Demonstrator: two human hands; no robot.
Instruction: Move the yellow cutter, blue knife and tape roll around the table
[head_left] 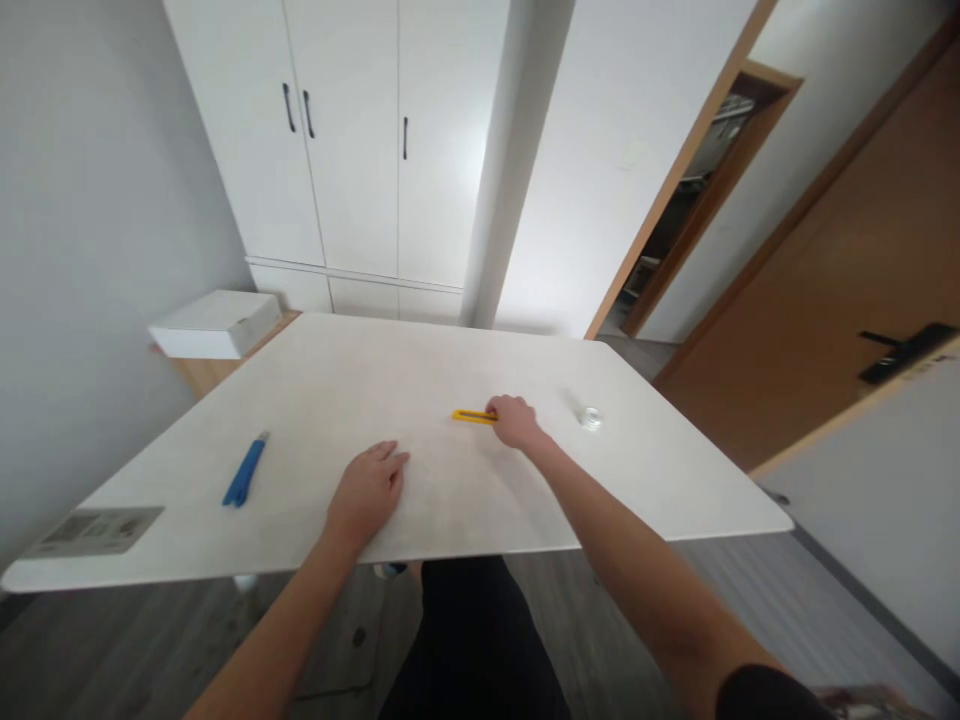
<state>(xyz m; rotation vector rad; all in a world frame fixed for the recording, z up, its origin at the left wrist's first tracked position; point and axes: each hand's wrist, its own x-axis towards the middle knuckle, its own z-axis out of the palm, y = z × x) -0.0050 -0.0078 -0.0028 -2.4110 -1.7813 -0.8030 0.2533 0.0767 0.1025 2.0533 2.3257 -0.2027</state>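
Note:
My right hand (513, 421) is closed on one end of a yellow utility knife (472, 416), which lies flat or nearly so at the middle of the white table (360, 370). The knife's other end points left, out of my fingers. My left hand (369, 494) rests palm down near the front edge, fingers loosely stretched and holding nothing. Farther left lies a slim blue object with a pale tip (246, 470); its exact kind I cannot make out. To the right of my right hand sits a small clear roll of tape (591, 418).
A printed grey label or sheet (97, 531) lies at the table's front left corner. Beyond the left edge, a white box (217, 322) stands on a wooden surface. White cabinets (352, 150) rise behind the table, and a brown door (832, 240) is at right.

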